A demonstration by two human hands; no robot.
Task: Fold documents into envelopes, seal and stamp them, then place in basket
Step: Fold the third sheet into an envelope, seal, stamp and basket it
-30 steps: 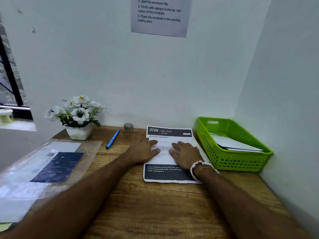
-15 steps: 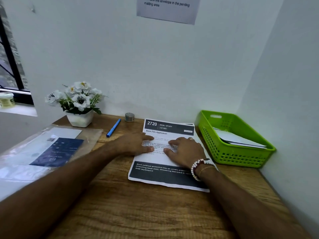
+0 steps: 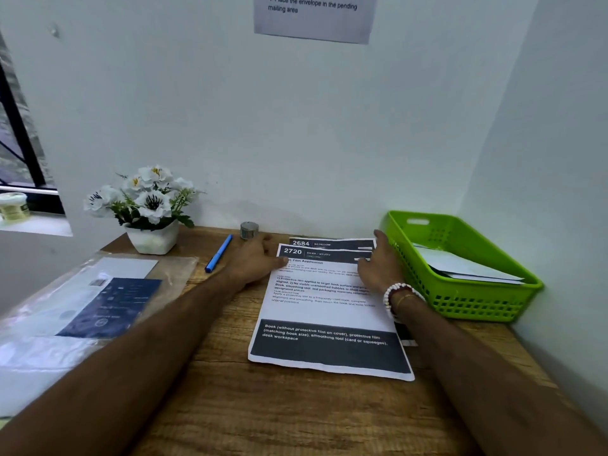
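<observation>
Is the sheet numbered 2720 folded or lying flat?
Flat and unfolded. The sheet 2720 lies spread on the desk, its page visible from header to dark footer band.

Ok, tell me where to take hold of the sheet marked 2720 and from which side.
I'd pinch the sheet marked 2720 at its near corners, coming from your side of the desk. It lies flat, so only an edge can be lifted; the near edge rests on bare wood, while the far edge overlaps the sheet marked 2684 and the right edge runs close to the basket.
</observation>
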